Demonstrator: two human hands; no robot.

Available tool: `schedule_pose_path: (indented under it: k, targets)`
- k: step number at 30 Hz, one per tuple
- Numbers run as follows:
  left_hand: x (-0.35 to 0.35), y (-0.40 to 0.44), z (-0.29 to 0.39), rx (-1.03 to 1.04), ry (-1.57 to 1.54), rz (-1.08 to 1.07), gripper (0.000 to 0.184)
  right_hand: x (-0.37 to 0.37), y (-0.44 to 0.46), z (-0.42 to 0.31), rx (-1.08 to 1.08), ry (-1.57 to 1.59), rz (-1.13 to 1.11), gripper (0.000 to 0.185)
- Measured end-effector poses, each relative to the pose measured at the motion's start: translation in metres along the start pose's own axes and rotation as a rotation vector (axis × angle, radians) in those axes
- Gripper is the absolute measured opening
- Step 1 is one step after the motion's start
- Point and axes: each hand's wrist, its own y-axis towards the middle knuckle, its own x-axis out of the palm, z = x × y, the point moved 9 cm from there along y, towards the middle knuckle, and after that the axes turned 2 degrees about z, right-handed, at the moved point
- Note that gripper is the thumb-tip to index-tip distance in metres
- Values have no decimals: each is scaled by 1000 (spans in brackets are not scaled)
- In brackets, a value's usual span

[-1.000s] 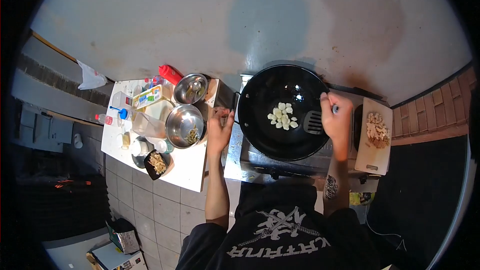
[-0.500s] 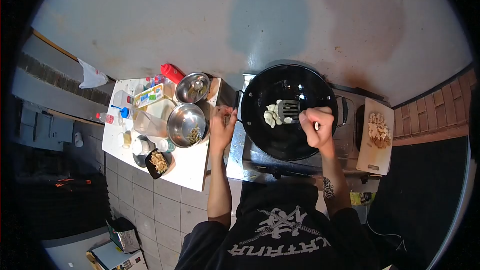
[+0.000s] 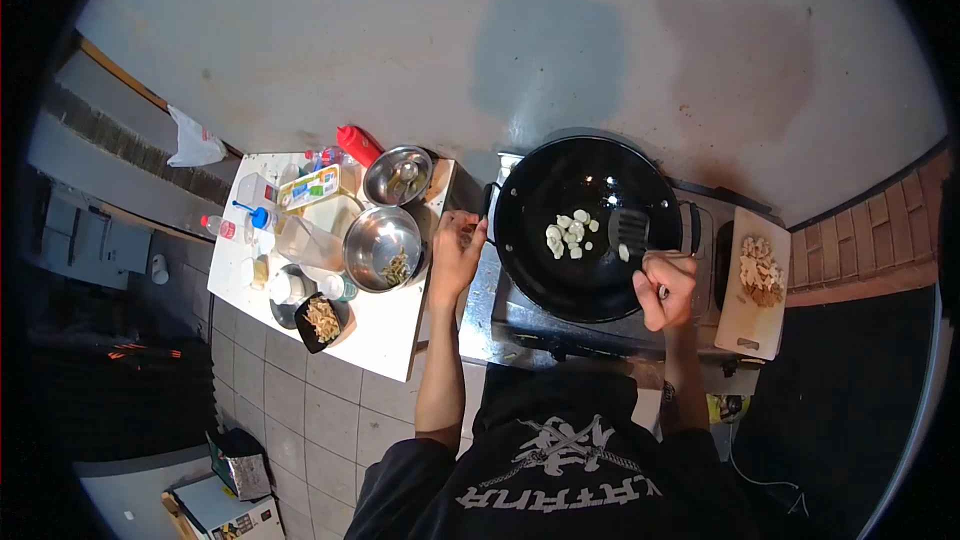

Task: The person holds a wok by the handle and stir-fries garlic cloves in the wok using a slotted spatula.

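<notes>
"Head view, starting at left: what crowds the white desk (image 3: 385, 345)?"

"Bottles, a labelled tub (image 3: 312, 188) and a black dish (image 3: 307, 334) of pale shredded food (image 3: 322, 319), the dish on the near side. A red squeeze bottle (image 3: 357, 144) leans at the far side, next to a small steel bowl (image 3: 377, 179); nearer sits a larger steel bowl (image 3: 368, 240) with greenish shreds (image 3: 397, 267)."

"And the cook's left hand (image 3: 457, 252)?"

"Just right of the desk, fingers curled at the near end of the left handle (image 3: 488, 205) of a black wok (image 3: 560, 290). Whether they grip it, one cannot tell."

"Where is the food in the wok?"

"Pale pieces (image 3: 570, 233) lie gathered at its middle, the wok resting on a steel stove (image 3: 481, 320). To their right, a dark slotted spatula (image 3: 630, 228) has its blade inside, one pale bit beside it, its grip clenched in the fingers of the right hand (image 3: 668, 290)."

"Far right?"

"A pale cutting board (image 3: 733, 325) bearing chopped food (image 3: 760, 265), beside the stove."
</notes>
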Motion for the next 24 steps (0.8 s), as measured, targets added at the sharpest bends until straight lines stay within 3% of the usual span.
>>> schedule_pose_path:
  k: [8,11,12,14,15,18,19,21,24]
  targets:
    - [-2,-3,1,-58,-61,59,24,-1,-12,-1,11,36,-88,31]
    - [-5,-5,7,-26,0,88,24,-16,-14,-12,6,-175,117,28]
    - [-5,-6,8,-59,-6,90,24,-13,-15,-12,5,-164,105,28]
    - [0,-7,-5,-109,-71,78,24,-29,-25,12,163,91,330,29]
    - [1,-6,-9,-105,-71,85,24,-32,-36,27,256,-127,311,33]
    - [2,-4,-8,-93,-77,86,23,-29,-36,23,189,-244,323,36]
    - [2,-6,-8,-90,-75,77,23,-27,-32,21,190,-243,317,36]
    - [2,-7,-10,-93,-76,70,23,-36,-28,14,141,38,510,34]
    - [6,-3,-15,-79,-109,61,22,-46,-44,20,249,-81,592,35]
